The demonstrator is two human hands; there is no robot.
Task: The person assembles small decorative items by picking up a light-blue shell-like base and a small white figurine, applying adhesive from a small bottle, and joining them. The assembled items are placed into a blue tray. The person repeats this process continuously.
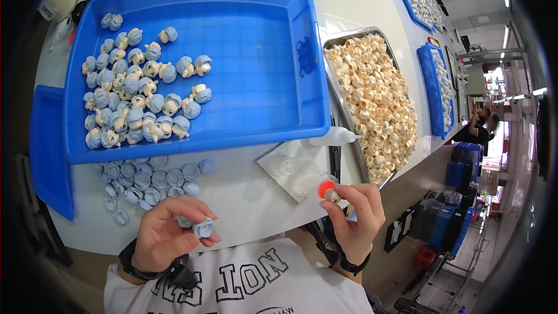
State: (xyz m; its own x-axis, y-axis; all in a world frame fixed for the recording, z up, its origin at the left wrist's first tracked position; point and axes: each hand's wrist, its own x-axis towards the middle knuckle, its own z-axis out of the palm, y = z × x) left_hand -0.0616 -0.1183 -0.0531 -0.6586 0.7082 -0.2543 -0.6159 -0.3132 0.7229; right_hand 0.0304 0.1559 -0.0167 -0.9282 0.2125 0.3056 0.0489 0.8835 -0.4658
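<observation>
- We judge the work partly done: dozens of joined blue-and-cream pieces lie in the blue tray, while a loose pile of blue caps and a metal tray of cream parts remain.
- Our left hand pinches one ribbed blue cap over the table edge.
- Our right hand pinches a small red-tipped bottle.

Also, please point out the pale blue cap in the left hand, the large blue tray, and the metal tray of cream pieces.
pale blue cap (204, 227), head view, on its ribbed side.
large blue tray (256, 40), head view, on its bare floor.
metal tray (340, 37), head view, on its far rim.
</observation>
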